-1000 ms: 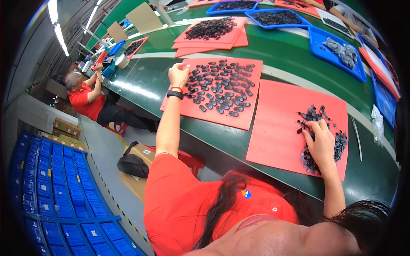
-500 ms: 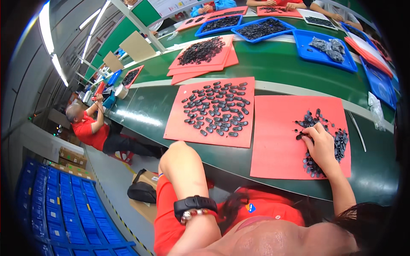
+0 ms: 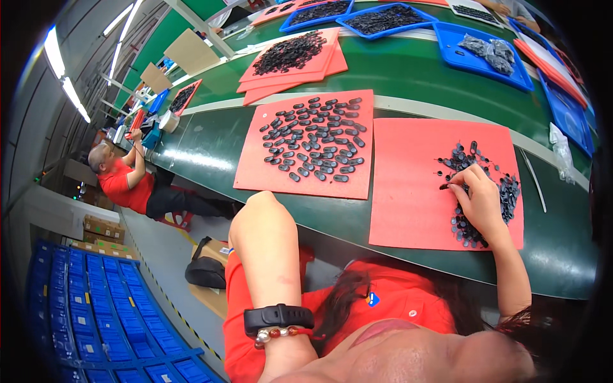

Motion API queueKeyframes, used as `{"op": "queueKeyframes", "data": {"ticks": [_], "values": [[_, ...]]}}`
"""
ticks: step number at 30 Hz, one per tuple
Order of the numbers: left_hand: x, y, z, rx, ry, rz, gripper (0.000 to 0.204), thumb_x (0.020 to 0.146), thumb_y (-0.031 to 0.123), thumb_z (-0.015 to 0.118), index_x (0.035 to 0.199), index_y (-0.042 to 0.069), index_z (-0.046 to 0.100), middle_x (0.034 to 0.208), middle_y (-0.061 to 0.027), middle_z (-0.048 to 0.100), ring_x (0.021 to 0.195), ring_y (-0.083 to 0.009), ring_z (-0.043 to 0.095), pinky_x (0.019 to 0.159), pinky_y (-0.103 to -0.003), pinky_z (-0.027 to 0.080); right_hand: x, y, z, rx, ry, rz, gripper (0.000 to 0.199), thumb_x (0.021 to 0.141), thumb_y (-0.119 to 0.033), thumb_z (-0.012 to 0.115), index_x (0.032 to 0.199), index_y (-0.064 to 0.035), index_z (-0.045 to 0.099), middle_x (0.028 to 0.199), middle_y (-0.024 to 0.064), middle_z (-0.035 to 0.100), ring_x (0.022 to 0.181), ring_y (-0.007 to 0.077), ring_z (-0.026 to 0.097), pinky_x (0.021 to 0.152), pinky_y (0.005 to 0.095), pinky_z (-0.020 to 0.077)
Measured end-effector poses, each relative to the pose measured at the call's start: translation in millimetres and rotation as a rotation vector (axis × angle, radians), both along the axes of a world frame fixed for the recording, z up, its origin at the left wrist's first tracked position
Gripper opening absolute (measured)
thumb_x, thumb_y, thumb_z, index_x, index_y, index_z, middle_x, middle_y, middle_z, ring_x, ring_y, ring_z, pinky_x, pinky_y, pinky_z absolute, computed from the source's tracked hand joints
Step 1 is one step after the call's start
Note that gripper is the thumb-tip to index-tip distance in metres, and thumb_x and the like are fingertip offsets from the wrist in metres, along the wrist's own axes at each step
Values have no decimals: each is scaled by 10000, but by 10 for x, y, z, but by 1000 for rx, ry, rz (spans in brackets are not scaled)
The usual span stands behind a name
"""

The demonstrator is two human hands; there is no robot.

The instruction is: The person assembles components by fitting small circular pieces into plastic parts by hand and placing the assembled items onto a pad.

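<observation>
My right hand (image 3: pixel 476 196) is closed in a pinch over the right red foam mat (image 3: pixel 408 191). A small dark piece (image 3: pixel 444 186) sticks out between its thumb and fingertips. Under and beside this hand lie many loose small black round pieces (image 3: pixel 509 196). My left forearm is bent, elbow toward the bench, with a black watch and a bead bracelet at the wrist. Only the base of my left hand (image 3: pixel 286 359) shows at the lower edge; its fingers are hidden. On the left red mat (image 3: pixel 252 175), black oval pieces (image 3: pixel 322 137) are spread in loose rows.
Beyond the mats, stacked red mats carry a black heap (image 3: pixel 290 54). Blue trays (image 3: pixel 460 60) hold black parts and clear bags. A white strip (image 3: pixel 534 180) lies right of my mat. A person in red (image 3: pixel 124 182) works at far left, near blue bins (image 3: pixel 96 306).
The whole view has shifted, so the bench and mats appear higher and slightly left. My right hand stays at the pile, still pinching the dark piece. My left arm remains bent.
</observation>
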State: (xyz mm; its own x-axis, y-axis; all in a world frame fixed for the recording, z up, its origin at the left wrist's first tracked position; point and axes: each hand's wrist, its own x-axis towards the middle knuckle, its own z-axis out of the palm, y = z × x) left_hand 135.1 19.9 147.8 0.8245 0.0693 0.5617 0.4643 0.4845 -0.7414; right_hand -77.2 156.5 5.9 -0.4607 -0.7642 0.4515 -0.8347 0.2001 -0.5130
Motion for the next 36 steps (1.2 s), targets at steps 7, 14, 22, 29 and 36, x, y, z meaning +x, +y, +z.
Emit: {"op": "queueKeyframes", "data": {"ticks": [7,14,22,29,36], "values": [[-35,214,1,-26,149,-73,171,850,164,527,785,7,507,697,-32,469,553,-162,489,481,-270,410,41,-44,76,38,83,-58,147,781,-69,616,927,-55,617,801,100,522,689,264,561,593,338,439],[-1037,-247,-1092,21,-1474,396,174,702,143,660,828,65,570,843,-86,522,754,-260,522,674,-355,436,-96,91,-53,171,155,-120,148,801,-93,593,937,-35,577,870,118,536,792,308,560,659,374,448],[-1256,-337,-1711,23,-1808,411,138,671,152,680,761,67,618,829,-95,527,800,-269,542,712,-361,448,-171,60,-45,122,77,-44,80,822,-63,591,884,-21,562,854,91,519,740,250,538,608,342,427],[-1316,-312,-1868,32,-1770,397,89,660,168,652,697,89,635,758,-108,557,773,-286,564,710,-383,457,-134,31,-35,104,-156,-133,75,878,-45,533,926,0,567,724,13,520,589,86,397,537,225,347],[-1285,-352,-1871,68,-1808,306,55,677,121,607,683,67,604,726,-101,572,741,-282,574,701,-374,460,-169,1,-7,157,-85,-9,131,892,-57,518,993,-13,590,837,48,539,667,105,479,570,223,374]]}}
